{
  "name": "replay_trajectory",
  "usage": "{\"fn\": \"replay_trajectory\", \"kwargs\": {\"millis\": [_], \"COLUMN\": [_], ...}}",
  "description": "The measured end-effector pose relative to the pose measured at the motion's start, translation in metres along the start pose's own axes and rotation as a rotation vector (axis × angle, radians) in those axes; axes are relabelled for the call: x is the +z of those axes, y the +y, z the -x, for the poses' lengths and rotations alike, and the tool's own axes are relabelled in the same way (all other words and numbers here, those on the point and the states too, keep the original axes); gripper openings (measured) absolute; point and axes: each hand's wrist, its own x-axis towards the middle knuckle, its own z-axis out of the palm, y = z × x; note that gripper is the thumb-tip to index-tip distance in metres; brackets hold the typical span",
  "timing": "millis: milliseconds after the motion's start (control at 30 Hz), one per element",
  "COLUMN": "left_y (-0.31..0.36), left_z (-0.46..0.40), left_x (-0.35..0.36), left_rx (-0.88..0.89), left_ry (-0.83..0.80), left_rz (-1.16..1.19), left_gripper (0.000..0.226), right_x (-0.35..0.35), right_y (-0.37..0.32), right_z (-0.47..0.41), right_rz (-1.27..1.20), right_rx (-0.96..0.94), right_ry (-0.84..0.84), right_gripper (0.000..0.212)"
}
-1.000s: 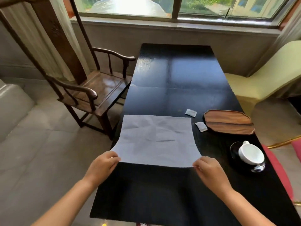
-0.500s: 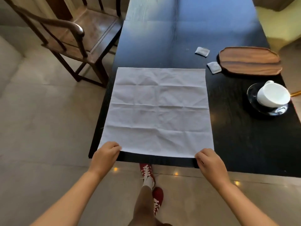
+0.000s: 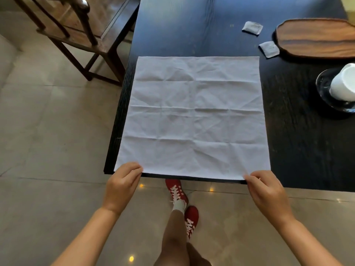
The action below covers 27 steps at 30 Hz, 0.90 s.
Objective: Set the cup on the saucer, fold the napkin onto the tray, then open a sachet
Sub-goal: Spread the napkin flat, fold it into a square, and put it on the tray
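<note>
A creased white napkin (image 3: 194,116) lies spread flat on the black table (image 3: 299,143), its near edge along the table's front edge. My left hand (image 3: 123,184) pinches the napkin's near left corner. My right hand (image 3: 266,191) pinches the near right corner. A white cup (image 3: 342,84) sits on a dark glass saucer (image 3: 324,93) at the right edge of the view. The brown wooden tray (image 3: 315,38) lies at the far right. Two small white sachets (image 3: 252,28) (image 3: 269,49) lie just left of the tray.
A dark wooden armchair (image 3: 80,29) stands left of the table on the tiled floor (image 3: 48,131). My legs and red shoes (image 3: 177,191) show below the table's front edge.
The view has tilted down and closer to the table's front edge. The napkin has been drawn toward me and now lies flat. Both hands keep the near corners.
</note>
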Motion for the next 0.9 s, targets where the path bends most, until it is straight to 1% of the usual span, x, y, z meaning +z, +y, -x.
{"fn": "replay_trajectory", "kwargs": {"millis": [167, 267, 333, 367, 433, 533, 633, 733, 800, 900], "left_y": [0.004, 0.018, 0.039, 0.052, 0.077, 0.098, 0.087, 0.062, 0.045, 0.02], "left_z": [0.002, -0.004, -0.019, -0.029, -0.052, -0.078, -0.085, -0.082, -0.08, -0.079], "left_x": [-0.003, -0.007, -0.002, 0.004, 0.023, 0.057, 0.072, 0.066, 0.057, 0.047], "left_rx": [0.004, -0.045, -0.046, -0.03, -0.012, 0.016, 0.047, 0.058, 0.01, -0.078], "left_ry": [-0.021, 0.024, 0.034, -0.005, -0.154, -0.341, -0.448, -0.465, -0.453, -0.438], "left_rz": [0.008, 0.043, 0.045, 0.03, -0.034, -0.167, -0.228, -0.223, -0.231, -0.245], "left_gripper": [0.022, 0.032, 0.037, 0.041, 0.05, 0.055, 0.053, 0.058, 0.062, 0.064], "right_x": [-0.006, -0.003, 0.005, 0.012, 0.028, 0.056, 0.07, 0.06, 0.047, 0.027], "right_y": [-0.015, -0.037, -0.058, -0.069, -0.09, -0.108, -0.097, -0.067, -0.039, 0.001], "right_z": [-0.004, -0.015, -0.027, -0.033, -0.05, -0.075, -0.087, -0.078, -0.069, -0.061], "right_rz": [-0.027, -0.006, 0.002, 0.006, 0.02, 0.083, 0.146, 0.168, 0.198, 0.253], "right_rx": [0.126, 0.247, 0.267, 0.272, 0.297, 0.328, 0.265, 0.163, 0.191, 0.304], "right_ry": [-0.027, 0.035, 0.03, -0.007, -0.109, -0.222, -0.325, -0.384, -0.392, -0.399], "right_gripper": [0.029, 0.037, 0.046, 0.05, 0.057, 0.059, 0.059, 0.064, 0.065, 0.07]}}
